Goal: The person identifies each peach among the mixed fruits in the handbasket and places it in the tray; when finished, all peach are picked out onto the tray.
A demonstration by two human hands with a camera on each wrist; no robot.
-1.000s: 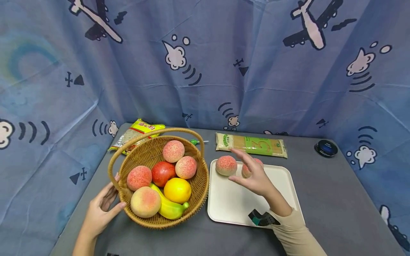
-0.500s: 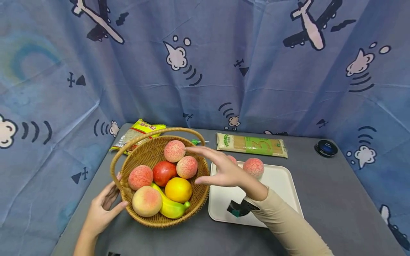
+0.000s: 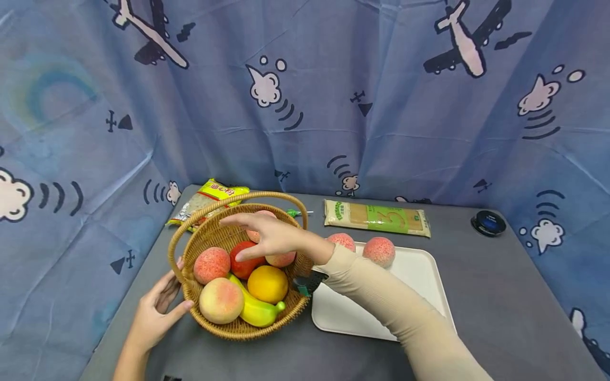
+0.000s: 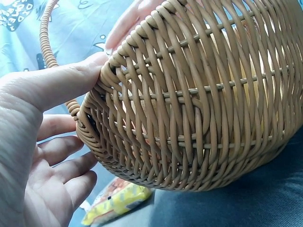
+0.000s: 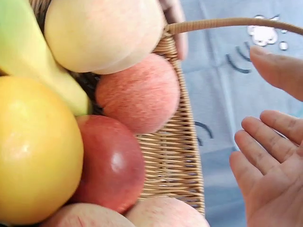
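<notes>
A wicker basket (image 3: 240, 335) with a tall handle holds several peaches (image 3: 221, 300), a red fruit like an apple (image 3: 241, 259), a round yellow fruit (image 3: 268, 283) and a banana (image 3: 257, 310). My left hand (image 3: 156, 312) holds the basket's left side, thumb at the rim and fingers bent against the wicker, as the left wrist view shows. Over the fruit, inside the handle's arch, hovers my right hand (image 3: 271, 233) with thumb and fingers spread and nothing in it. In the right wrist view its palm (image 5: 279, 189) shows bare. It partly hides the back peaches.
To the basket's right, a cream tray (image 3: 333, 313) carries two peaches (image 3: 379, 251), partly behind my right sleeve. Along the back lie a yellow food bag (image 3: 202, 201), a green-labelled noodle packet (image 3: 376, 217) and a small green item (image 3: 293, 213). A round black device (image 3: 488, 223) sits far right.
My right hand has swept left from over the tray to above the basket, uncovering the tray's peaches. My left hand has stayed at the basket's side.
</notes>
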